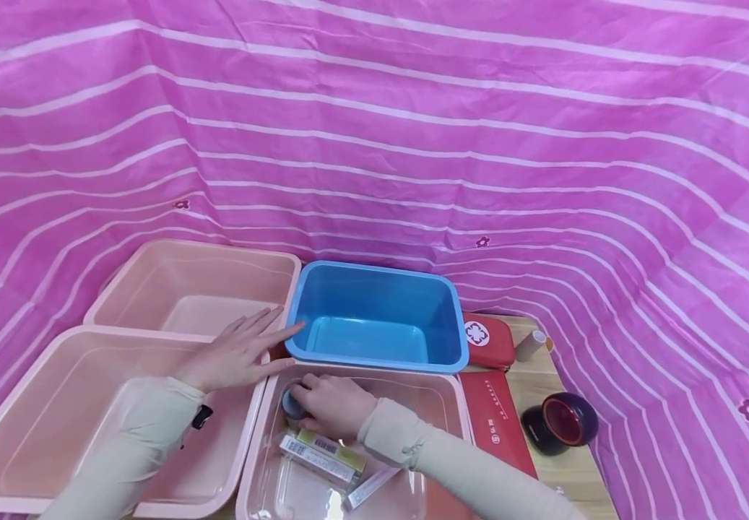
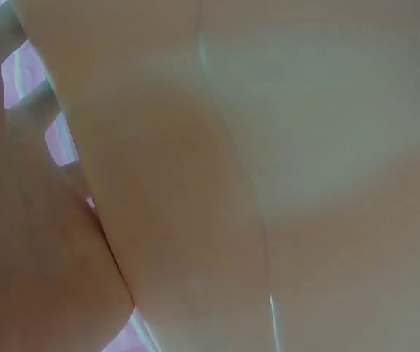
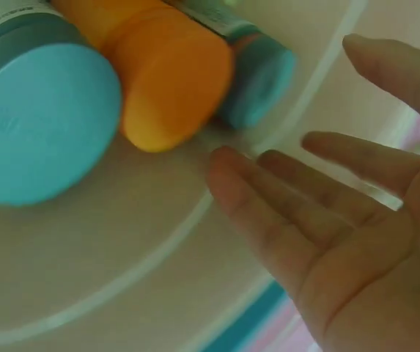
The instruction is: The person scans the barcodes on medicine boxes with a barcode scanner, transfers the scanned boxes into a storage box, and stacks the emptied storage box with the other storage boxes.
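Note:
My left hand (image 1: 234,360) spreads its fingers over the corner where the pink bins meet the blue bin (image 1: 374,365), fingertips right at the blue rim. In the left wrist view, a pink bin wall (image 2: 305,110) fills most of the picture beside the hand. My right hand (image 1: 338,406) reaches into the front middle pink bin (image 1: 442,404), next to a blue-grey cap (image 1: 293,403). The right wrist view shows its fingers extended near a large teal-capped bottle (image 3: 45,125), an orange-capped container (image 3: 180,81) and a smaller teal-capped one (image 3: 259,81).
Small boxes (image 1: 322,462) and a slim white box (image 1: 370,487) lie in the front middle bin. Two more pink bins (image 1: 218,253) stand left. On the right are a red case (image 1: 491,343), a red flat box (image 1: 494,412), a white cylinder (image 1: 530,347) and a dark round object (image 1: 569,419).

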A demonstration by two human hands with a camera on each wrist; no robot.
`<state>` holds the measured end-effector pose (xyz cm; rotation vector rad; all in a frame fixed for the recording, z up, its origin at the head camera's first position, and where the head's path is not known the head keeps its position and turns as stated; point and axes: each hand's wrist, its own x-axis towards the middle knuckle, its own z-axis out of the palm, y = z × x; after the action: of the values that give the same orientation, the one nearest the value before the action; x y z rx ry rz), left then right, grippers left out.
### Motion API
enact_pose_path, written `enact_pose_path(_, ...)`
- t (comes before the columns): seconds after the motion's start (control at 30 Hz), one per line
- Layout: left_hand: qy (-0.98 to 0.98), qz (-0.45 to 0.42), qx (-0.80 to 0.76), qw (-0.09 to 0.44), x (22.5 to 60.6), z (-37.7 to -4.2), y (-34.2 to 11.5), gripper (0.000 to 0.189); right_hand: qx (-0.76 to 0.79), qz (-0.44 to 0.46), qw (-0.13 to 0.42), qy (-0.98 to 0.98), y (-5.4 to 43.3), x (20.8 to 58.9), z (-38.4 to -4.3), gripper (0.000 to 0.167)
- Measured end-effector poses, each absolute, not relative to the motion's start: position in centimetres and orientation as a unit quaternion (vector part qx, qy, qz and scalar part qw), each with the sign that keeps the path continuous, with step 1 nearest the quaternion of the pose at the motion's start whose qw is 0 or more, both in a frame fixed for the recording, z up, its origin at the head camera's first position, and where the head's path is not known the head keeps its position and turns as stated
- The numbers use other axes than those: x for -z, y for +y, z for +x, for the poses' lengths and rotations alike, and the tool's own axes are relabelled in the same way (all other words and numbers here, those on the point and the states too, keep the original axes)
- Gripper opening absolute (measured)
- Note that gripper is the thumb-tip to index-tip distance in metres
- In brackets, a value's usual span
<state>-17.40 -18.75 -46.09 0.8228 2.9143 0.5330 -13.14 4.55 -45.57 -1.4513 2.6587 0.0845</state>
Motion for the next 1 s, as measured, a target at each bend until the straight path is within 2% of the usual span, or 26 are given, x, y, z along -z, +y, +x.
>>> enact_pose_path(0.17, 0.946, 0.279, -0.167, 0.009, 46.4, -17.5, -18.4, 0.071, -0.067, -0.486, -0.037, 0.870, 3.3, 47.4, -12.8, 0.040)
enact_pose_path(0.3, 0.945, 0.285, -0.162, -0.006, 46.6, -17.6, -18.3, 0.070, -0.067, -0.468, -0.055, 0.880, 2.8, 48.5, -12.8, 0.039)
enact_pose_path(0.5, 0.948, 0.278, -0.153, -0.004, 46.8, -17.5, -18.6, 0.069, -0.026, -0.441, -0.040, 0.896, 2.4, 50.2, -12.9, 0.038)
enact_pose_path(0.73, 0.951, 0.272, -0.149, -0.002, 46.6, -17.5, -18.5, 0.069, -0.019, -0.405, -0.039, 0.913, 1.9, 50.4, -12.5, 0.042)
enact_pose_path(1.0, 0.954, 0.261, -0.148, 0.006, 46.7, -17.3, -18.4, 0.071, 0.012, -0.408, 0.043, 0.912, 2.5, 49.1, -12.9, 0.045)
